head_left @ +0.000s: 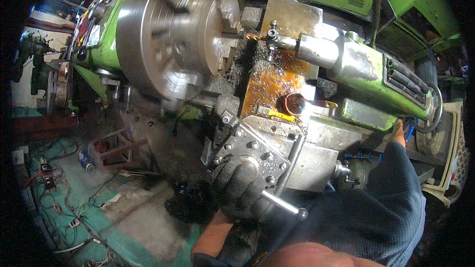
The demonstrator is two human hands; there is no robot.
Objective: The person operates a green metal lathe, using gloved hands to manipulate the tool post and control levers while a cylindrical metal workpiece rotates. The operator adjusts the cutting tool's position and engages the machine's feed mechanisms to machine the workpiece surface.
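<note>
In a dark grey work glove, my left hand (236, 185) lies over the near corner of the square tool post (253, 149), its fingers curled onto the top beside the round centre. A metal lever (284, 203) with a ball end sticks out past that hand. My right arm reaches to the far end of the green tailstock (366, 71); the bare right hand (399, 129) is mostly hidden there. From the tailstock's steel quill (316, 51), a bolted holder (273, 34) carries a gold twist drill (253, 36). Its tip points at the lathe chuck (173, 39), blurred by spinning.
Amber fluid and chips coat the slide (277, 76) below the drill. A round cup (294, 103) and a yellow-handled tool (277, 114) lie there. Cables (74, 222), a can (85, 160) and a metal frame (118, 149) are on the floor at left.
</note>
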